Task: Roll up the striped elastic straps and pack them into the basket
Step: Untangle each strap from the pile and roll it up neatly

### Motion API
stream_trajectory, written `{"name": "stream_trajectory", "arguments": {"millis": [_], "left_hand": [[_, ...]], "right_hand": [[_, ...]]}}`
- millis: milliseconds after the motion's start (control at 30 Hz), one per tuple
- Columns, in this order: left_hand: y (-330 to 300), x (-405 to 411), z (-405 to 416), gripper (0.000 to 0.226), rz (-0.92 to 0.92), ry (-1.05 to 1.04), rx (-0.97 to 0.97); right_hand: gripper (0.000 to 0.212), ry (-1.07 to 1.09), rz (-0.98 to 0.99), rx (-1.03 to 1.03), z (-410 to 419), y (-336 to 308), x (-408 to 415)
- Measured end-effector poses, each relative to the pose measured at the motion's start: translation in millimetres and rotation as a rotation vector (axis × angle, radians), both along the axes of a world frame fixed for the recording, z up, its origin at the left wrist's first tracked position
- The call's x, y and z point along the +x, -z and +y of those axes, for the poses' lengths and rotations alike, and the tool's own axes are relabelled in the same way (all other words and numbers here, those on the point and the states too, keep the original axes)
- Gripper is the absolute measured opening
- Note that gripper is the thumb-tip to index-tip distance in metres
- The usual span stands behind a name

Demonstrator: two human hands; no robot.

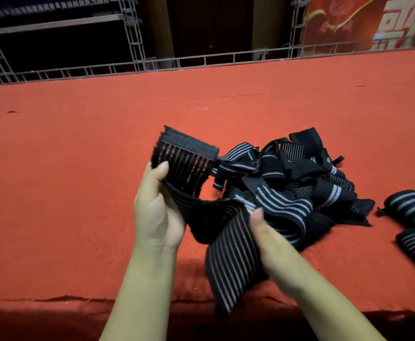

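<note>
One striped strap (228, 244) is held up above the red cloth (78, 168), black w/ thin pale lines. Its top end, w/ a plain black band across, stands up at the left hand (157, 212); the middle sags btwn the hands; the other end hangs down past the near table edge.

Left hand: thumb curled over the strap's upper part, pinching it vs the fingers behind, palm facing the camera. Right hand (263, 227): thumb on top of the strap's lower part, fingers hidden under it, so it grips there too; exact finger lay can't be told.

Just right of the hands, touching the held strap, is a loose pile of straps (292, 183), tangled, black w/ wider white stripes. Further right, apart from the pile, two rolled straps (410, 207) lie side by side near the right frame edge; the nearer one is cut off by it.

Room: wide bare cloth to the left of the hands and behind the pile up to the far table edge. Past that edge, a metal truss rail (201, 60); red banner (373, 20) top right. Near edge runs just under the forearms, dark below.
</note>
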State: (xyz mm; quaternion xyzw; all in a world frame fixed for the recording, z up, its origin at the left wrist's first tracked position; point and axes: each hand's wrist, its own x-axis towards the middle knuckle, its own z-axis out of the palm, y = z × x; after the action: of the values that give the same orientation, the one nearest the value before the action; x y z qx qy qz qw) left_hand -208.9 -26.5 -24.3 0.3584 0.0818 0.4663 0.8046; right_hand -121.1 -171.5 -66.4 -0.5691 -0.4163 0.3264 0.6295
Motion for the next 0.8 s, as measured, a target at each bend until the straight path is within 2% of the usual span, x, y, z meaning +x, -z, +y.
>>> {"name": "stream_trajectory", "arguments": {"millis": [67, 100, 133, 167, 233, 267, 300, 433, 533, 633, 700, 800], "left_hand": [[-11, 9, -17, 0.026, -0.040, 0.109, -0.056], [-15, 14, -24, 0.026, -0.031, 0.160, -0.061], [-2, 16, -30, 0.028, -0.015, 0.190, -0.095], [-2, 19, -35, 0.030, -0.011, 0.234, -0.126], [8, 22, -40, 0.032, 0.059, 0.254, -0.135], [12, 24, -43, 0.030, 0.116, 0.246, -0.082], [15, 26, -48, 0.026, 0.157, 0.242, -0.018], [23, 30, -60, 0.035, 0.200, 0.348, 0.072], [24, 38, -66, 0.032, 0.298, 0.357, 0.199], [27, 53, -68, 0.022, 0.405, 0.247, 0.275], [30, 64, -68, 0.014, 0.469, 0.193, 0.298], [35, 76, -64, 0.014, 0.524, 0.176, 0.285]], "right_hand": [[0.097, 0.030, 0.158, 0.081, 7, -8, 10], [0.103, 0.052, 0.232, 0.122, 9, -13, 16], [0.099, 0.090, 0.260, 0.163, 10, -18, 20], [0.084, 0.143, 0.225, 0.197, 11, -22, 23], [0.033, 0.248, 0.090, 0.256, 10, -29, 26], [0.015, 0.293, 0.054, 0.279, 8, -30, 28], [0.007, 0.328, 0.059, 0.301, 5, -30, 29], [0.016, 0.408, 0.198, 0.292, -7, -25, 45], [0.016, 0.475, 0.074, 0.165, -17, -17, 61], [0.022, 0.426, -0.042, 0.042, -27, -17, 76], [0.018, 0.431, -0.075, 0.000, -33, -23, 90], [0.010, 0.672, -0.268, -0.044, -32, -27, 143]]}}
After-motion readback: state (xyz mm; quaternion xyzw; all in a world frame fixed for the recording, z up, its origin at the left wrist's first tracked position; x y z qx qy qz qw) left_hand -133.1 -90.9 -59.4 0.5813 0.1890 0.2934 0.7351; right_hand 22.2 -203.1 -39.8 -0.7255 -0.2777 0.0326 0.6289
